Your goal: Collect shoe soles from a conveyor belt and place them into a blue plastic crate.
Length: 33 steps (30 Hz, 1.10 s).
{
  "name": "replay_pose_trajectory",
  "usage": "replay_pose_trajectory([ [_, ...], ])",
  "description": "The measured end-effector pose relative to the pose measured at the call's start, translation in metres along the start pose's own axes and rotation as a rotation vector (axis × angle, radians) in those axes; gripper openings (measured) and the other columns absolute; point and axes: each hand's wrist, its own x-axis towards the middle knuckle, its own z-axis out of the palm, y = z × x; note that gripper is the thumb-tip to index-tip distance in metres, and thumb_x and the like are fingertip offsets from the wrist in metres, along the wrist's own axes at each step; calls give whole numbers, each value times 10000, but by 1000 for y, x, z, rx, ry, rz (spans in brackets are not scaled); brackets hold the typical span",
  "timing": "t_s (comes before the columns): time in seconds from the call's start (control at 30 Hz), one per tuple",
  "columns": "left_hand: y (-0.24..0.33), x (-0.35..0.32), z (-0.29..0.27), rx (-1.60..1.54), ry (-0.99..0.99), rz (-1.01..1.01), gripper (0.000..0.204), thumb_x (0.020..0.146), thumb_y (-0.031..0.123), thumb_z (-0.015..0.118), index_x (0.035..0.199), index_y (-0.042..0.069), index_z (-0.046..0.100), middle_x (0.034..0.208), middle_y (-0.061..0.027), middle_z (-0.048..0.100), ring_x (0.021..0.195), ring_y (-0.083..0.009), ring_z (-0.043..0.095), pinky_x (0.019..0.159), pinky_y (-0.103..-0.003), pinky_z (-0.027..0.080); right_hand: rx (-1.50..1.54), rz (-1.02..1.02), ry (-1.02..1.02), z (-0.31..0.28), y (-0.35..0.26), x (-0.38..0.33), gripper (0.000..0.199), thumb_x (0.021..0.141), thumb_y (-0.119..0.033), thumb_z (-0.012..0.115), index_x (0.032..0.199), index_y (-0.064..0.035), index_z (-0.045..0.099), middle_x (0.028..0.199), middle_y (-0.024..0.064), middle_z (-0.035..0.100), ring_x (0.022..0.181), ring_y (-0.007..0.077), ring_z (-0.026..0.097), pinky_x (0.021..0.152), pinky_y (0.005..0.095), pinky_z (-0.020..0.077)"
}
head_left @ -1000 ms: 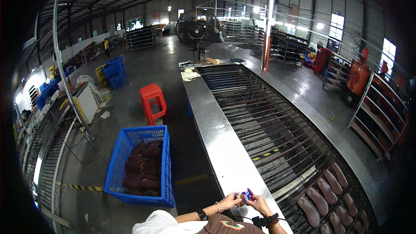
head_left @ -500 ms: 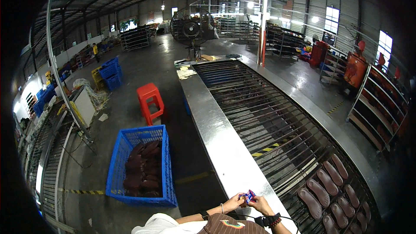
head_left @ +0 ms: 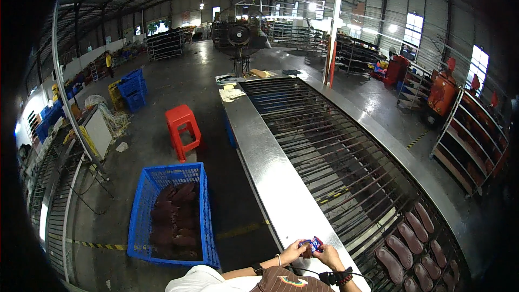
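Observation:
A small, shiny blue packet (head_left: 314,244) with some red on it is gripped between my two hands over the near end of the metal ledge. My left hand (head_left: 293,252) pinches its left side, and a bracelet and dark band circle that wrist. On the other side my right hand (head_left: 328,257) closes its fingers on the packet. Whatever the packet contains is hidden by my fingers. Close to my right arm, several brown shoe soles (head_left: 399,251) lie in rows on the dark rods of the conveyor (head_left: 324,157).
Left of the ledge (head_left: 270,157), a blue crate (head_left: 208,227) of brown soles stands on the floor, with a red stool (head_left: 183,124) beyond it. A large fan (head_left: 238,35) stands at the conveyor's far end. A shelf rack (head_left: 465,140) is at the right.
The view has shifted slightly. Both hands keep hold of the packet, which now looks a little differently turned between my fingers.

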Motion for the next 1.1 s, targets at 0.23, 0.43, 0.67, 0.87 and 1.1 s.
replay_pose_trajectory([
  [0.23,18,38,-58,-83,102,62,283,903,164,452,1158,46,419,1007,-61,546,909,-137,545,799,-305,464,172,-23,307,3,-69,38,281,663,-219,643,788,31,614,769,184,613,717,267,603,649,328,452],
  [0.43,51,50,-93,-99,108,-48,267,896,209,465,1120,64,442,987,-60,554,892,-161,557,752,-326,484,208,-119,531,26,-92,74,217,702,-161,626,767,40,574,769,142,581,679,228,567,634,309,442],
  [0.67,63,72,-114,-69,56,-90,254,895,191,465,1113,66,423,985,-72,562,872,-179,585,707,-343,515,937,142,457,38,-100,94,149,742,-126,612,799,11,601,714,8,570,668,66,504,598,211,406],
  [0.87,73,76,-105,-48,40,-148,217,901,168,446,1081,48,431,954,-67,560,864,-150,575,680,-287,515,160,60,639,37,-107,80,283,722,-280,622,869,-39,614,926,84,605,894,258,550,753,342,442],
  [1.1,68,75,-104,-120,25,-171,238,894,179,465,1077,30,434,959,-79,551,842,-157,577,679,-288,520,170,211,688,34,-103,75,265,727,-262,627,876,-42,619,986,96,602,936,250,549,791,338,436],
])
